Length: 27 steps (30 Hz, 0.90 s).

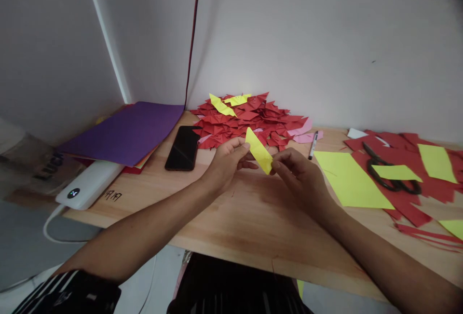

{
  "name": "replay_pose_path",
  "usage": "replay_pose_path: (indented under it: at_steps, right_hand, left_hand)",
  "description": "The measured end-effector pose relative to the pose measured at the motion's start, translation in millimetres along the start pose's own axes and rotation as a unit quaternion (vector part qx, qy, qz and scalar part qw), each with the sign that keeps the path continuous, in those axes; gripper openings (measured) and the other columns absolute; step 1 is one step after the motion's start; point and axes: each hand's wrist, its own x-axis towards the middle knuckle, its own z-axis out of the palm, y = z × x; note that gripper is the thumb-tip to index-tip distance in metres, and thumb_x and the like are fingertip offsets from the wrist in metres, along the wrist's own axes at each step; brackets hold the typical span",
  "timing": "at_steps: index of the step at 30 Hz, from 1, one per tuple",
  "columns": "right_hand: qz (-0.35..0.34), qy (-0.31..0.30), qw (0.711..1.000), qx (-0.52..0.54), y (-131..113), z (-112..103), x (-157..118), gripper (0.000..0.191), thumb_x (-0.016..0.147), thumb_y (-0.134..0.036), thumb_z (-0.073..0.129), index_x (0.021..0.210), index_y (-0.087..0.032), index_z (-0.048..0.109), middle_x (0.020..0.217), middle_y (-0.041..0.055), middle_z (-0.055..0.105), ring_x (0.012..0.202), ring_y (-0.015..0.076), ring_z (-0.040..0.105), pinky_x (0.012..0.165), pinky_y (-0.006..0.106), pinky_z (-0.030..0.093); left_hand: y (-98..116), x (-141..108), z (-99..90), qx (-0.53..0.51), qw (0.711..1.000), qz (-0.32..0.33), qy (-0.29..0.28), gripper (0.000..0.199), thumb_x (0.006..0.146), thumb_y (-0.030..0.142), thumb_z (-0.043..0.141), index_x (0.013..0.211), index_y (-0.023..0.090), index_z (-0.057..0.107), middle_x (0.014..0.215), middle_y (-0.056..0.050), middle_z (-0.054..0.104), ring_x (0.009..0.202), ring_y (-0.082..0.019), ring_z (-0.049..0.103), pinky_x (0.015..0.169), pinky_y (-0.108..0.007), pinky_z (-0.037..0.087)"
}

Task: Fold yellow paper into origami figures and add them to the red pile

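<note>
A narrow strip of folded yellow paper [259, 152] is held slantwise above the table between my two hands. My left hand [231, 158] pinches its upper left end between thumb and fingers. At the lower right end, the thumb and fingertips of my right hand [297, 171] are closed on the same paper. Behind my hands lies a heap of folded red paper pieces [249, 121]. Two yellow folded pieces [221, 105] rest on top of it, and some pink paper [304, 133] shows at its edge.
A black phone [183, 148] lies left of the heap. Farther left, purple sheets [126, 130] partly cover a white power bank [88, 186]. On the right are a marker [313, 145], a yellow sheet [350, 179], scissors [379, 171] and red paper scraps [415, 212]. A wall [307, 39] stands behind.
</note>
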Motion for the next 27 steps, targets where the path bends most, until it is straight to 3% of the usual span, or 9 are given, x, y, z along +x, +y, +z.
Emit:
replay_pose_path:
  at_steps: [13,20,27]
  right_hand:
    - [-0.013,-0.007,0.998,-0.059,0.2,-3.1,2.1,0.013,0.091,-0.029,0.053,0.080,-0.022,0.054,0.069,-0.0005,0.059,0.061,0.0125,0.053,0.056,0.025,0.040]
    - [-0.019,0.002,0.998,-0.052,-0.6,-0.6,1.9,0.011,0.091,-0.028,0.053,0.082,-0.022,0.057,0.072,0.0001,0.059,0.065,0.0135,0.055,0.058,0.026,0.041]
    - [-0.020,-0.008,0.999,-0.029,2.1,0.0,2.5,0.009,0.091,-0.027,0.053,0.085,-0.022,0.058,0.075,0.0000,0.059,0.067,0.0131,0.053,0.060,0.025,0.041]
  left_hand:
    - [-0.3,-0.8,2.6,-0.007,1.000,0.001,-0.008,0.020,0.083,0.030,0.062,0.092,0.013,0.057,0.090,-0.006,0.067,0.075,-0.012,0.065,0.067,-0.025,0.051]
    - [-7.0,-1.3,5.4,0.009,0.999,-0.051,0.000,0.046,0.061,0.019,0.081,0.099,0.013,0.055,0.087,-0.004,0.066,0.070,-0.010,0.061,0.061,-0.021,0.046]
    - [-9.8,-1.2,5.4,-0.015,0.992,-0.120,-0.043,0.043,0.058,0.020,0.082,0.092,0.009,0.058,0.074,-0.005,0.066,0.058,-0.011,0.062,0.053,-0.022,0.045]
